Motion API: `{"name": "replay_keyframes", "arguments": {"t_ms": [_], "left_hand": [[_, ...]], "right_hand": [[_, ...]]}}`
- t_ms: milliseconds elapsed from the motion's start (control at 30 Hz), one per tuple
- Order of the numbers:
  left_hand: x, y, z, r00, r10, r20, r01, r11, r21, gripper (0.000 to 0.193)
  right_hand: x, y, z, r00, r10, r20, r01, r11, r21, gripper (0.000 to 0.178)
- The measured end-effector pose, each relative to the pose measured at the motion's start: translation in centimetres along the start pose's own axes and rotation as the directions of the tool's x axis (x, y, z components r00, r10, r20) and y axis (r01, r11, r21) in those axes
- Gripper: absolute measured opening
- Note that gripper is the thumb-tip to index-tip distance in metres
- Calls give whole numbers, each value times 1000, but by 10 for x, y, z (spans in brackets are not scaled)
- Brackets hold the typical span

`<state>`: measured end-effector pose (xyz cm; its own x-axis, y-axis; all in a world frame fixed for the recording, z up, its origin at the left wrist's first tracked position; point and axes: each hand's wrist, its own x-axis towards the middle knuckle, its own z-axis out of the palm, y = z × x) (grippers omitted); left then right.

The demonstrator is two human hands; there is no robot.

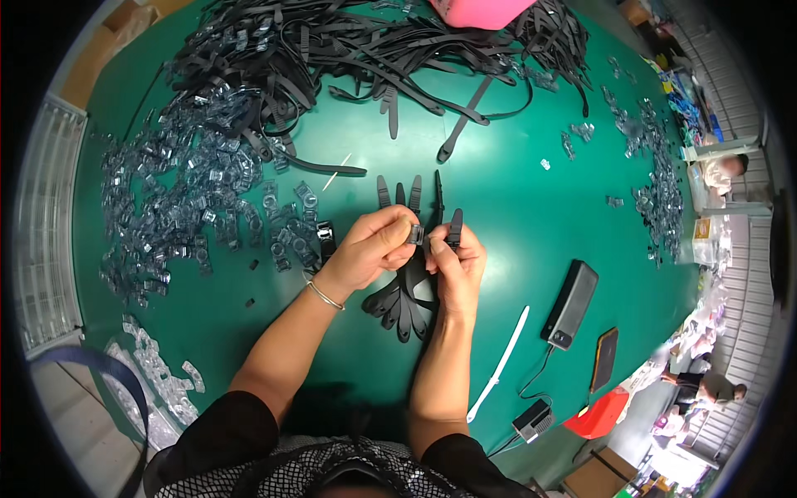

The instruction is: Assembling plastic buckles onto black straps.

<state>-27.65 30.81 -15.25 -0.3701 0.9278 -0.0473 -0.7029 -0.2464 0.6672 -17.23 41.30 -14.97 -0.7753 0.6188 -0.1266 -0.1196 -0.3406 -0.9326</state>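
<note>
A: How do your hands stand?

B: Your left hand (374, 246) is closed, thumb and forefinger pinching a small dark buckle (416, 235), the other fingers curled under. Your right hand (462, 261) is closed on a black ridged strap (455, 226), its rounded tip pointing away from you. Both forearms come up from your body and converge; a bracelet (325, 297) circles your left wrist.

A: What lies under them?

B: A bundle of black straps (402, 311) on your green bench (515, 216), rounded ends fanned toward you, ridged tips showing beyond your fingers.

A: And farther out?

B: To your left spreads a heap of translucent buckles (174, 187); beyond your hands, a tangled pile of black straps (365, 58). On your right are a white cable tie (499, 365), a black power bank (571, 304) and more scattered buckles (652, 178). Past the bench's right edge, you have a red stool-like object (601, 412) and people in the room.

A: What can't you make out?

B: Your fingers cover parts of the buckle and strap, so you can't tell whether they join. The pink object (481, 10) is cut off at the top, and the room's far side is small and warped.
</note>
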Motion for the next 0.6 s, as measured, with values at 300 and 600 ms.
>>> {"name": "replay_keyframes", "arguments": {"t_ms": [300,600], "left_hand": [[4,-4,-5,998,-26,55,27,999,-28,25],[5,4,-3,996,-81,37,73,977,199,23]], "right_hand": [[2,-3,-4,1000,22,-15,-23,998,-66,3],[4,-1,2,1000,3,19,-4,998,55,5]]}}
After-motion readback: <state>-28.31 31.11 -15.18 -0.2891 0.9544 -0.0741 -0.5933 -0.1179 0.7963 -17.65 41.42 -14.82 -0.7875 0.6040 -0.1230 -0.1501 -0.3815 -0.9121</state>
